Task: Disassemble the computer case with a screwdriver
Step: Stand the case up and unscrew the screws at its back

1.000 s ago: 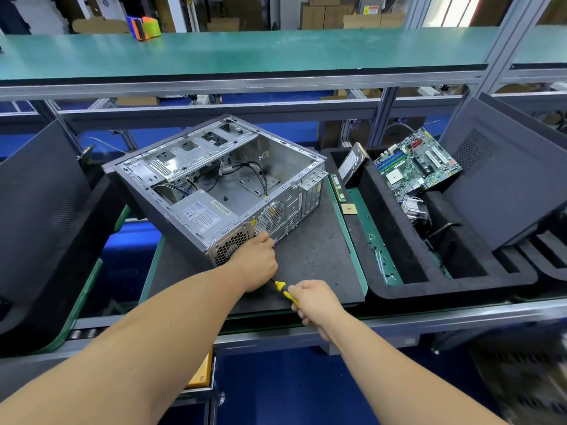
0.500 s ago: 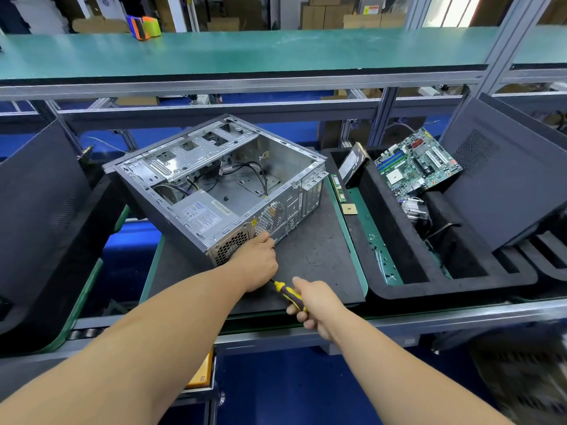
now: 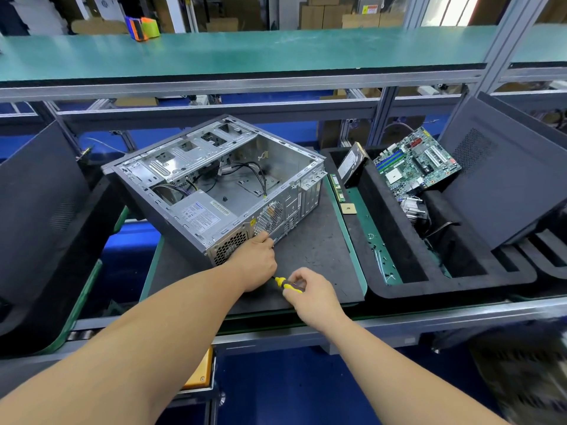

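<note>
Head view, item 1. Inspector A: where does the computer case [image 3: 214, 182] lie?

Inspector B: It lies on its side, open face up, on the dark mat of the worktop [image 3: 319, 256], its rear panel turned toward the person. The power supply sits in the near-left corner.

A: State of each grip?

B: The left hand [image 3: 256, 260] rests against the rear panel just below the fan grille; its fingers are hidden, so I cannot tell whether they pinch anything. The right hand [image 3: 310, 291] grasps the yellow-and-black handle of the screwdriver [image 3: 288, 284].

A: The governing relation?

B: The screwdriver's long axis runs from the right hand up and left toward the rear panel. Its shaft passes under the left hand, so the tip is not visible. The left hand is nearer the case; the right is set back toward the worktop's near edge.

A: Judgement?

B: Probably a rear-panel screw by the power supply is being worked.
</note>
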